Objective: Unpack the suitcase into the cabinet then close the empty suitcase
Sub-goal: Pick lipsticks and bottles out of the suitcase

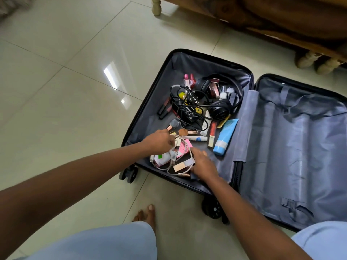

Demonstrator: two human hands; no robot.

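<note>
Your left hand (159, 141) reaches into the open suitcase (150, 109) on the floor (75, 91), fingers curled round a white cable (191, 155). Your right hand (203, 165) lies palm-down beside it — blurred, grip unclear.

We see a glossy pale cream tiled floor (65, 72) with thin grout lines and a bright white light reflection (110, 75) on it. At top right we note a dark brown carved wooden furniture piece (281, 19) on cream turned legs (156, 6). There is blurry grey fabric (11, 4) in the top left corner.
</note>
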